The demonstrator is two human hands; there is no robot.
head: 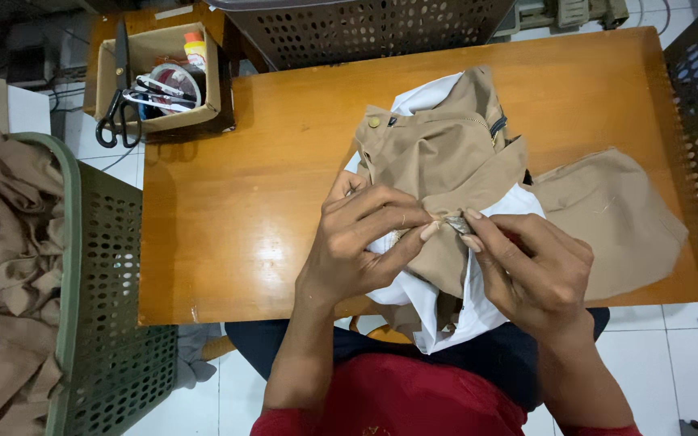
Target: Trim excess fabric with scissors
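Khaki trousers [446, 153] with white pocket lining [430, 299] lie bunched on the wooden table [236, 218], a brass button near the waistband. My left hand [365, 242] pinches the tan cloth at the edge of the white lining. Close against it, my right hand [527, 270] grips a small metal tool [458, 222] whose tip meets the fabric beside my left thumb. A trouser leg [616, 214] spreads out to the right.
A cardboard box [159, 77] at the table's back left holds black scissors [119, 105], tape and a small bottle. A green perforated basket [98, 291] full of tan cloth stands at the left. Dark perforated crates sit behind and to the right.
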